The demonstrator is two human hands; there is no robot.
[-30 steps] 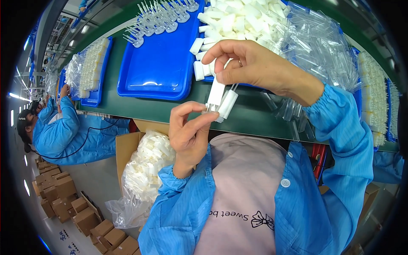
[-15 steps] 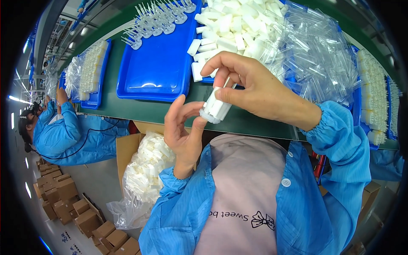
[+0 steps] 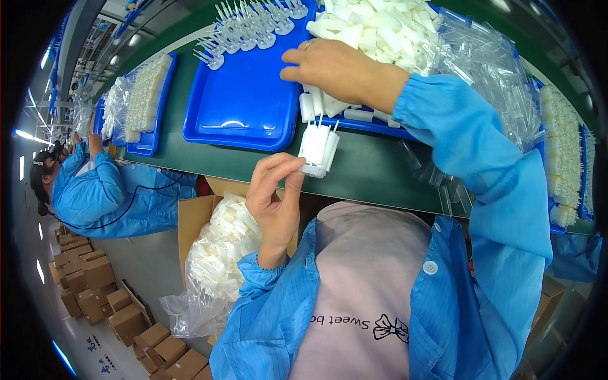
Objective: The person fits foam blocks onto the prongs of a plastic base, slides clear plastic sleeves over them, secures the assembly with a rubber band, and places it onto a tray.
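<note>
My left hand (image 3: 277, 193) is closed, pinching the clear base of a small upright assembly (image 3: 320, 147). White blocks stand side by side on that base, and thin clear prongs stick up past their tops. My right hand (image 3: 345, 71) is over the near left part of a heap of white blocks (image 3: 386, 28). Its fingers point left and are apart, with no piece visible in them; the thumb is hidden. Left of it lies a blue tray (image 3: 240, 107) with several clear pronged bases (image 3: 250, 28) at its far end.
A pile of clear plastic tubes (image 3: 487, 69) fills a tray at the right. Filled trays (image 3: 560, 145) stand further right. Beside my left arm, a carton holds a bag of white pieces (image 3: 221, 244). Another person (image 3: 95, 190) works at the left, near stacked cartons (image 3: 98, 275).
My right hand has let go of the assembly and moved up and away to the white blocks. My left hand still holds the assembly, now more upright.
</note>
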